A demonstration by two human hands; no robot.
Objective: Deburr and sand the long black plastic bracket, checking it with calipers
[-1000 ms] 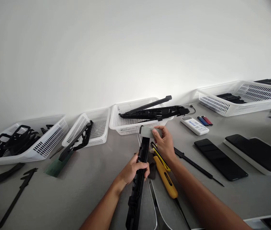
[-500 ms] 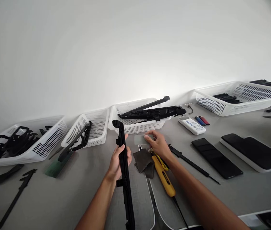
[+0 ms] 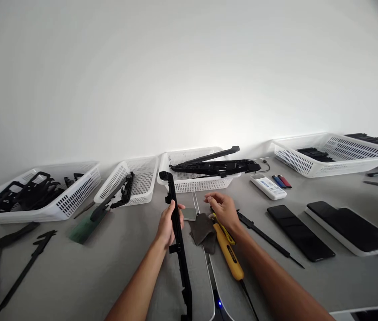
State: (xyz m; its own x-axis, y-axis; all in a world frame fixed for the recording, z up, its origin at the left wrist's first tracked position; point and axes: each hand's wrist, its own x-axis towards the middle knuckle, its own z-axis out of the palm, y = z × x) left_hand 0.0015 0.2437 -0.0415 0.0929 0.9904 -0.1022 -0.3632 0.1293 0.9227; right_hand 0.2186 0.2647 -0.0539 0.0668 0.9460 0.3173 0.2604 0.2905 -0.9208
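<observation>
Left hand clamped mid-length on long black plastic trim strip, likely light, stiff, slightly whippy, best gripped near middle; right hand loosely open, empty, hovering over dark sandpaper.

No legible text; blue print on white remote and marks on yellow knife too small.

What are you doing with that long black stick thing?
A person sits at a grey table. The left hand grips a long black plastic strip, holding it up off the table. The right hand is open and holds nothing, hovering over a dark scrap of sandpaper and beside a yellow utility knife. A small grey block lies between the hands. White baskets with more black parts line the wall.
</observation>
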